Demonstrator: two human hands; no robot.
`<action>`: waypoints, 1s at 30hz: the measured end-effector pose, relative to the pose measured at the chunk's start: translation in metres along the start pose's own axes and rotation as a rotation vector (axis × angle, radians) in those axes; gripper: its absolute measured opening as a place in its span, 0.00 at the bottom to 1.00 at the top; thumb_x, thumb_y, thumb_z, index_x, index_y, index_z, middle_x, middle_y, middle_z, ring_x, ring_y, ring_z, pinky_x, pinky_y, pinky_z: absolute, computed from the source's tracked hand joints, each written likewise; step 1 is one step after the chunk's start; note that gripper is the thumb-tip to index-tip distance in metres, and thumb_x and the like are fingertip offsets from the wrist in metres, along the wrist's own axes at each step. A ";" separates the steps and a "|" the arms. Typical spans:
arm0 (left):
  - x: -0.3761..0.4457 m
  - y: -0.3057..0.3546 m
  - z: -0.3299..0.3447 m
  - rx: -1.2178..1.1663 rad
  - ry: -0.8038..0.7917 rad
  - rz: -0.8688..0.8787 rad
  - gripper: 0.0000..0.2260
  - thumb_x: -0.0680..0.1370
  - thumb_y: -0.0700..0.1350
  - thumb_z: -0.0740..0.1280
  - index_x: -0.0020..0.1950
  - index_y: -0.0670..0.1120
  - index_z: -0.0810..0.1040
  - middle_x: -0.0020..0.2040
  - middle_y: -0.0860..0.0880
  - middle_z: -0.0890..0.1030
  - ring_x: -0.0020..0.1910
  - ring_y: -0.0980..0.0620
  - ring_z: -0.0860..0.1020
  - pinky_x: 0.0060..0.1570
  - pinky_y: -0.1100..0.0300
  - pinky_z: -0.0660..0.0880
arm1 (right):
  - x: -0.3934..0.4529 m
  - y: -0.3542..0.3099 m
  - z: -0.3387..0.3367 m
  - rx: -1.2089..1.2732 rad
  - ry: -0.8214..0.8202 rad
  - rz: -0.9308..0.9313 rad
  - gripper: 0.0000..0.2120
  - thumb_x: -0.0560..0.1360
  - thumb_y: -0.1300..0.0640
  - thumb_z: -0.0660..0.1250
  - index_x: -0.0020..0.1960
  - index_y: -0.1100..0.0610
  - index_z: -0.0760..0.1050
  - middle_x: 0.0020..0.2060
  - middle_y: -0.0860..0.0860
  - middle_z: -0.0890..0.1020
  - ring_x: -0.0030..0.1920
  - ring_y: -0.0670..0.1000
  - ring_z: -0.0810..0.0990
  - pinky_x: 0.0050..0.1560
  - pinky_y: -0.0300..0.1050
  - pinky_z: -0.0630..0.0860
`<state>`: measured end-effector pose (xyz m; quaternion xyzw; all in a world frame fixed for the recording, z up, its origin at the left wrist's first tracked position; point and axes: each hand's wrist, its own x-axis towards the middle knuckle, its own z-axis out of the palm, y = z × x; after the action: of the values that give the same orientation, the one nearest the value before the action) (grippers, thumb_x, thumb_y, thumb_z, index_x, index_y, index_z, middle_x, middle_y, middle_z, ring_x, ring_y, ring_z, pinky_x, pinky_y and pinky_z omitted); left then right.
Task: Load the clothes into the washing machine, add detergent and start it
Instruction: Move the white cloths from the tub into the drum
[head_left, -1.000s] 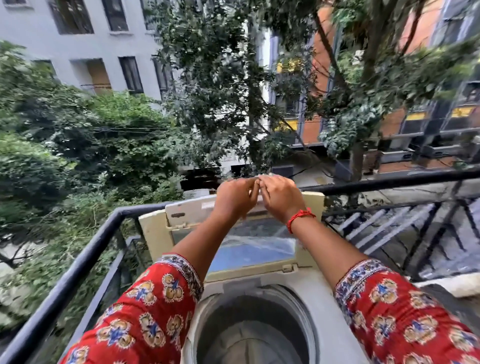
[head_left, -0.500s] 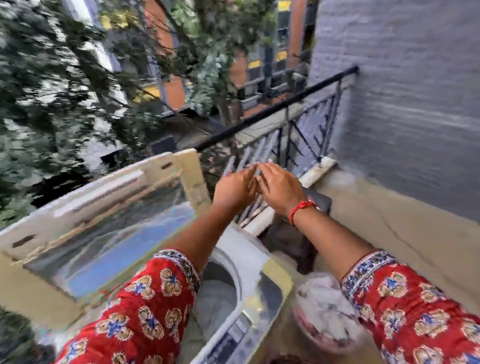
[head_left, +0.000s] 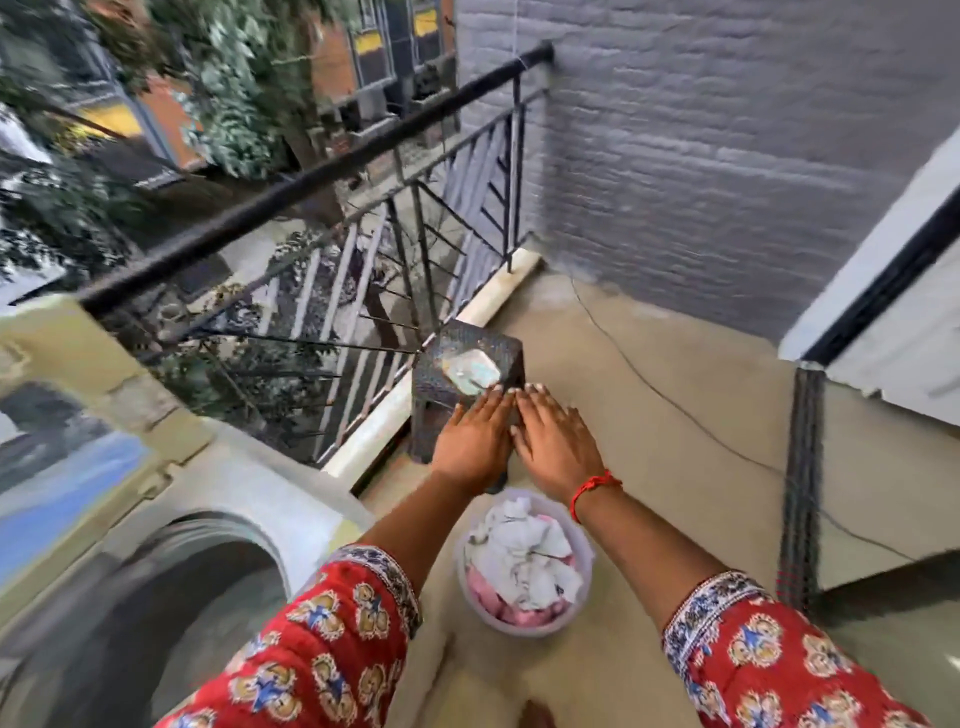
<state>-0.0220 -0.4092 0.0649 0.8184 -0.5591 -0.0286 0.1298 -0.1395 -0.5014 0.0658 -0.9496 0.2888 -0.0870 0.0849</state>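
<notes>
The top-loading washing machine (head_left: 249, 488) stands at the lower left with its lid (head_left: 67, 431) raised and its drum (head_left: 171, 613) open. A pale plastic bucket (head_left: 582, 613) on the floor holds white and pink clothes (head_left: 519, 561). Beyond it stands a dark woven stool (head_left: 441, 384) carrying a pale packet (head_left: 472, 370), possibly detergent. My left hand (head_left: 475, 441) and my right hand (head_left: 553, 441) are stretched out side by side, fingers straight, above the bucket and near the stool. Neither hand holds anything.
A black metal railing (head_left: 322, 176) runs along the balcony's left edge behind the machine. A grey brick wall (head_left: 701, 156) closes the far end. A thin cable (head_left: 675, 410) lies across the beige floor. A door frame (head_left: 883, 270) is at the right.
My view has swung right from the raised lid to the balcony floor. Both hands have left the lid's top edge, opened flat and moved over the bucket and stool.
</notes>
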 end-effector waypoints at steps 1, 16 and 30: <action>0.003 0.007 0.011 -0.001 -0.023 0.006 0.26 0.81 0.49 0.56 0.79 0.48 0.57 0.79 0.48 0.60 0.77 0.50 0.60 0.74 0.49 0.57 | -0.003 0.012 0.006 -0.005 -0.025 0.007 0.27 0.81 0.48 0.52 0.78 0.55 0.56 0.78 0.52 0.59 0.78 0.50 0.56 0.74 0.55 0.60; 0.001 0.016 0.172 0.041 -0.432 -0.065 0.30 0.82 0.60 0.48 0.80 0.51 0.42 0.80 0.51 0.42 0.80 0.49 0.45 0.77 0.45 0.48 | -0.042 0.080 0.138 -0.031 -0.348 0.119 0.26 0.82 0.48 0.51 0.78 0.52 0.54 0.78 0.52 0.56 0.78 0.53 0.54 0.73 0.57 0.61; 0.007 -0.051 0.428 0.095 -0.538 -0.096 0.35 0.79 0.64 0.48 0.74 0.54 0.28 0.78 0.52 0.33 0.73 0.46 0.27 0.74 0.41 0.35 | -0.038 0.148 0.372 0.031 -0.458 0.215 0.30 0.80 0.44 0.55 0.79 0.47 0.50 0.79 0.51 0.51 0.79 0.55 0.50 0.75 0.58 0.54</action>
<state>-0.0557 -0.4753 -0.3601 0.8120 -0.5348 -0.2249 -0.0634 -0.1697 -0.5600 -0.3310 -0.9069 0.3602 0.1355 0.1716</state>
